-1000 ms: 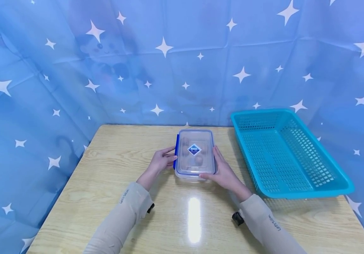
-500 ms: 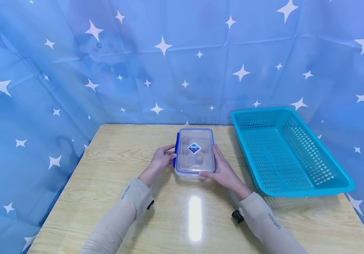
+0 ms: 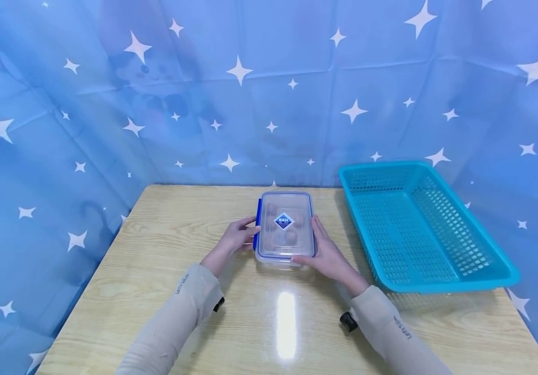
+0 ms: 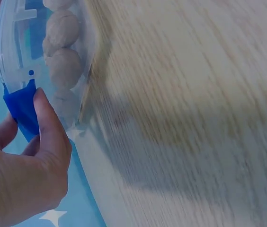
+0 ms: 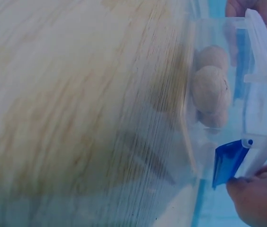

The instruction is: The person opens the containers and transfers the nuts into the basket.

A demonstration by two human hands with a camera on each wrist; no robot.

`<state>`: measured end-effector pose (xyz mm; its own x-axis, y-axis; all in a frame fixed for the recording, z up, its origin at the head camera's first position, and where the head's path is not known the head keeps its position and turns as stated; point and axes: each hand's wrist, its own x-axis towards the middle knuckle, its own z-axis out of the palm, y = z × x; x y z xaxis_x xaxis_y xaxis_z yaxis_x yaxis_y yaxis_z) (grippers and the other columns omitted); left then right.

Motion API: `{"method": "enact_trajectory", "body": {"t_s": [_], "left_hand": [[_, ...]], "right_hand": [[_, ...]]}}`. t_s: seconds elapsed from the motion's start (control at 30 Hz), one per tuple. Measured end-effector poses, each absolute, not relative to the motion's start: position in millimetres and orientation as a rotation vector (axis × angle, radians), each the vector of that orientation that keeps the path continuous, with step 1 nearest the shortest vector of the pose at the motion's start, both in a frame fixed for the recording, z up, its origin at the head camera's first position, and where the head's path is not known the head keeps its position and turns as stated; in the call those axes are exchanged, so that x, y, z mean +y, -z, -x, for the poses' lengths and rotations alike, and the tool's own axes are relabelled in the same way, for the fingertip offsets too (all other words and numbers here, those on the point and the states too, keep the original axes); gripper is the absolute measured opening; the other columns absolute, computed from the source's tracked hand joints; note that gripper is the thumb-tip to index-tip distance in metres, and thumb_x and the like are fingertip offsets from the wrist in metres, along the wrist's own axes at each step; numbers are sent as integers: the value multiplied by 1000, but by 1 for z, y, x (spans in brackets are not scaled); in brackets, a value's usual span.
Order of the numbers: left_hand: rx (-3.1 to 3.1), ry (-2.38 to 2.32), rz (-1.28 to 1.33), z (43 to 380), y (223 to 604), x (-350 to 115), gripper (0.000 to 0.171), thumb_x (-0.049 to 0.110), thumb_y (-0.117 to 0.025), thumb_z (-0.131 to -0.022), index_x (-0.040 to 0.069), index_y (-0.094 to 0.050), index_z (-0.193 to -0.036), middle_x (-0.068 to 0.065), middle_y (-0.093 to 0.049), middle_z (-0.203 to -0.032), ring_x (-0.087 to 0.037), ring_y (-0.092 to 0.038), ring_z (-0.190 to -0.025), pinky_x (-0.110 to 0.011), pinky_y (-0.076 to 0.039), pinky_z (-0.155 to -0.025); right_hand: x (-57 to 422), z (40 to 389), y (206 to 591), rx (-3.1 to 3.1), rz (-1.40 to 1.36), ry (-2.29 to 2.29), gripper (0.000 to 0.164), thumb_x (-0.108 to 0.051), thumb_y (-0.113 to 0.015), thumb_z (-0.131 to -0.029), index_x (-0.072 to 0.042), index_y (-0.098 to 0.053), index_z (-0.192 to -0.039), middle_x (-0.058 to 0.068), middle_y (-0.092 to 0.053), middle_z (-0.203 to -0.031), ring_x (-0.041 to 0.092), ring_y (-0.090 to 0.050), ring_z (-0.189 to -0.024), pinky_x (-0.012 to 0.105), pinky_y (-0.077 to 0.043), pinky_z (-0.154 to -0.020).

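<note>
A clear plastic food container (image 3: 273,205) with a blue-edged lid and a diamond-shaped label stands on the table. Through its wall show several round, pale brown, walnut-like lumps (image 5: 211,90). My left hand (image 3: 235,238) is at its left side; in the left wrist view, thumb and fingers pinch a blue side latch (image 4: 22,109). My right hand (image 3: 327,256) holds the right side, thumb at the near corner and fingers along the edge. In the right wrist view another blue latch (image 5: 229,161) angles outward beside that hand. The right fingertips are partly hidden.
A turquoise slotted basket (image 3: 437,289) stands on the right of the wooden table (image 3: 179,208), with nothing visible in it. Behind the table hangs a blue curtain (image 3: 250,104) with white stars.
The head view has shifted slightly. Both hands stay at the sides of the container, which has not visibly moved on the table.
</note>
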<state>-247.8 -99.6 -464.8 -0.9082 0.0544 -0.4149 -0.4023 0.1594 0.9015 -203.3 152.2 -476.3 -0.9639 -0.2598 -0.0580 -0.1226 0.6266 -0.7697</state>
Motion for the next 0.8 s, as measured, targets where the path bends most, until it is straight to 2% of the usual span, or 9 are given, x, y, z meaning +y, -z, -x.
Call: {"method": "enact_trajectory", "body": {"t_s": [0.07,0.2,0.33,0.43,0.57,0.8], "left_hand": [[2074,-1846,342,248,467,-99,49,12,-60,-100,9,-49,-148,-17,-67,-110,-15,-68,-76,-26,-61,-66],[2080,-1834,361,248,477,-101,45,6,-53,-101,1,-48,-146,-27,-66,-122,-15,-68,-82,-28,-62,-71],[2123,-1726,340,247,478,-111,46,9,-52,-103,2,-46,-148,-26,-65,-127,-16,-69,-87,-26,-61,-71],[2158,-1655,295,247,471,-117,50,9,-54,-102,6,-43,-151,-25,-63,-133,-26,-71,-101,-29,-63,-77],[2180,-1688,224,246,468,-122,52,2,-55,-99,4,-42,-150,-25,-55,-143,-36,-63,-122,-40,-59,-95],[2304,-1715,60,244,463,-123,47,6,-61,-97,1,-52,-143,-20,-57,-143,-28,-67,-112,-37,-57,-98]], "right_hand": [[152,203,476,2693,328,1260,127,-51,-82,-77,-3,0,-160,19,3,-168,43,-9,-154,60,-20,-123],[152,201,477,2695,342,1276,127,-52,-82,-76,-4,0,-160,19,2,-168,44,-10,-154,60,-20,-123],[150,199,481,2681,347,1278,128,-53,-82,-75,-4,0,-160,18,3,-168,43,-9,-154,60,-19,-123],[149,198,483,2684,336,1283,127,-51,-83,-76,-4,-1,-160,18,2,-168,42,-10,-154,60,-20,-123],[147,200,483,2687,340,1282,126,-51,-82,-77,-3,-1,-160,19,1,-169,42,-10,-154,59,-20,-123],[148,202,479,2681,336,1275,125,-50,-82,-77,-3,0,-160,19,2,-168,42,-10,-154,59,-20,-123]]}}
